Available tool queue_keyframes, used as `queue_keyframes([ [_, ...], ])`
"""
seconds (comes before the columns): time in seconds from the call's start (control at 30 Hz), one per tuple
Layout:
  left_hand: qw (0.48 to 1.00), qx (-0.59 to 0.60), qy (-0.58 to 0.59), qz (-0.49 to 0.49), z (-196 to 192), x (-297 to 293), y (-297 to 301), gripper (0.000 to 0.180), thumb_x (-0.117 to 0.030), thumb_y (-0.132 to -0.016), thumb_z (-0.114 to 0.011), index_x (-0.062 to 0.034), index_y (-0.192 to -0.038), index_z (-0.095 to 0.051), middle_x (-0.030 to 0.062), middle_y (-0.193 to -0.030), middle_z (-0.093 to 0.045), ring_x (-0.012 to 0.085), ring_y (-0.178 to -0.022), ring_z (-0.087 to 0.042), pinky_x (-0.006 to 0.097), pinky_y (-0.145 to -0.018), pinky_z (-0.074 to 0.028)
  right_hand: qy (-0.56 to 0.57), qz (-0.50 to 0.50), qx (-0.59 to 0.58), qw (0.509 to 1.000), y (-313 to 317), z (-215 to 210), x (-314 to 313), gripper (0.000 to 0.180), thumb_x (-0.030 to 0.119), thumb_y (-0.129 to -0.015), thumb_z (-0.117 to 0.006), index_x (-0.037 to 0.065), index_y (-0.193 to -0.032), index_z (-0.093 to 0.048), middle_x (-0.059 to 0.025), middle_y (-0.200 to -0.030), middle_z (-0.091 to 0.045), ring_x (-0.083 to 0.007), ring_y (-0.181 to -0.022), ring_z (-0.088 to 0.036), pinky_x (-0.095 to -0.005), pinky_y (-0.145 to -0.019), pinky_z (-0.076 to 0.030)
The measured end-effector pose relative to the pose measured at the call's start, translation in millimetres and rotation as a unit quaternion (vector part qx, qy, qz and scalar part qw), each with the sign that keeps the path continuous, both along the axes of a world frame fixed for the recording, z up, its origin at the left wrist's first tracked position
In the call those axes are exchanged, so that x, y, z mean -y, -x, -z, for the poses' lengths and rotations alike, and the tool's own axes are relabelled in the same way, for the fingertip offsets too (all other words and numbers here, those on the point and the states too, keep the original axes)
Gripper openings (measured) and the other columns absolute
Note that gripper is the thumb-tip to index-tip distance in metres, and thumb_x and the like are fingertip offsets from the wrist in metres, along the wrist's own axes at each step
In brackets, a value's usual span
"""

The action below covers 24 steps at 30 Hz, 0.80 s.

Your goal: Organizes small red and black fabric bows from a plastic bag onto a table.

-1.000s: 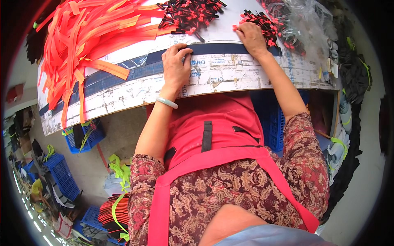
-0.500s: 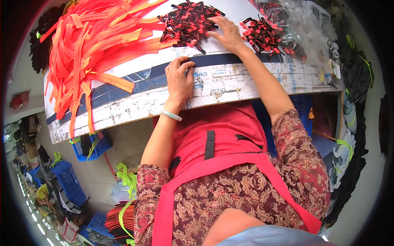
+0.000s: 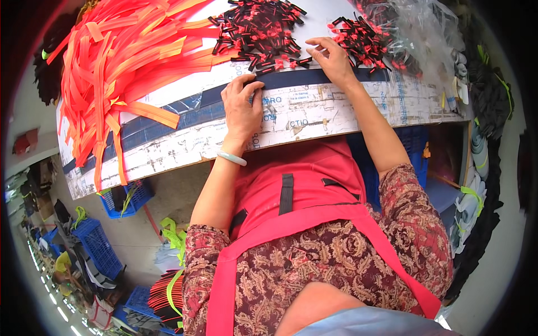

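My left hand (image 3: 242, 109) rests on the table board with its fingers bent and the thumb a little apart. Its fingertips are at the dark strip (image 3: 280, 79) along the board, just below the near edge of a large pile of small black-and-red pieces (image 3: 259, 28). Nothing shows in this hand. My right hand (image 3: 336, 64) hovers between that pile and a smaller pile of the same pieces (image 3: 364, 42). Its thumb and forefinger are apart, pointing left, with nothing visible between them. The pieces look like short black tabs with red ends; their exact kind is unclear.
Long orange zipper-like tapes (image 3: 112, 73) heap over the left of the table (image 3: 314, 120), some hanging past its front edge. Clear plastic bags (image 3: 420, 33) lie at the right. Blue baskets (image 3: 98, 246) stand below left, and dark bundles (image 3: 487, 101) hang at right.
My right hand has drawn back from the large pile toward the right and nearer me. Some pieces now lie closer to my left hand, which has barely moved.
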<state>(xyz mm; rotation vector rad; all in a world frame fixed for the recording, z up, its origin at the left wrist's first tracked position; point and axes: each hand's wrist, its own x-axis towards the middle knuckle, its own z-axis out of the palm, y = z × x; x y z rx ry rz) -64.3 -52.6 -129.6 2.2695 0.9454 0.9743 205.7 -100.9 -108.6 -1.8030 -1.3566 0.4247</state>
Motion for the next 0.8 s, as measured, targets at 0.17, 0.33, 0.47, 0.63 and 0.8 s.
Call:
queue_keyframes([
  [0.17, 1.0, -0.008, 0.003, -0.005, 1.0, 0.0, 2.4, 0.014, -0.006, -0.082, -0.07, -0.0103, -0.095, -0.072, 0.0046, -0.115, -0.064, 0.0259, -0.114, -0.058, 0.04, -0.099, -0.039, 0.012, -0.043, 0.054, 0.998, 12.0, -8.0, 0.4, 0.02, 0.021, -0.089, -0.072, 0.005, -0.099, -0.072, -0.0062, -0.104, -0.068, -0.0214, -0.093, -0.064, -0.0323, -0.083, -0.051],
  [0.33, 1.0, -0.011, 0.005, -0.002, 0.9, 0.7, -0.1, 0.014, -0.007, -0.084, -0.069, -0.0104, -0.097, -0.072, 0.0047, -0.115, -0.065, 0.0255, -0.115, -0.058, 0.039, -0.1, -0.038, 0.044, -0.063, 0.128, 0.989, 9.8, -0.8, 10.0, 0.019, 0.026, -0.085, -0.072, 0.009, -0.091, -0.071, -0.0082, -0.094, -0.066, -0.028, -0.098, -0.06, -0.0397, -0.091, -0.046],
  [0.47, 1.0, -0.014, 0.002, -0.012, 1.3, 1.6, 1.8, 0.015, -0.006, -0.083, -0.07, -0.0108, -0.096, -0.072, 0.0045, -0.115, -0.065, 0.0258, -0.114, -0.058, 0.039, -0.099, -0.038, 0.072, -0.077, 0.172, 0.98, 7.9, -0.6, 10.6, 0.018, 0.025, -0.086, -0.071, 0.007, -0.089, -0.069, -0.0089, -0.094, -0.066, -0.0293, -0.098, -0.06, -0.0408, -0.089, -0.047],
  [0.63, 1.0, -0.001, 0.003, -0.008, 2.2, 1.2, 1.3, 0.015, -0.007, -0.083, -0.07, -0.0111, -0.097, -0.073, 0.0047, -0.115, -0.065, 0.0259, -0.114, -0.058, 0.039, -0.099, -0.038, 0.13, -0.064, 0.283, 0.948, -39.8, -10.2, 15.4, 0.018, 0.02, -0.084, -0.072, 0.005, -0.093, -0.067, -0.0108, -0.095, -0.066, -0.0312, -0.097, -0.061, -0.0421, -0.089, -0.047],
  [0.8, 1.0, -0.004, 0.004, -0.006, 0.2, 1.4, -0.3, 0.014, -0.007, -0.083, -0.069, -0.0112, -0.097, -0.072, 0.0048, -0.115, -0.065, 0.0259, -0.115, -0.058, 0.039, -0.1, -0.038, 0.023, -0.018, 0.318, 0.948, -48.9, -17.5, 16.0, 0.018, 0.022, -0.086, -0.072, 0.009, -0.098, -0.071, -0.0098, -0.098, -0.07, -0.0298, -0.097, -0.063, -0.0411, -0.087, -0.049],
])
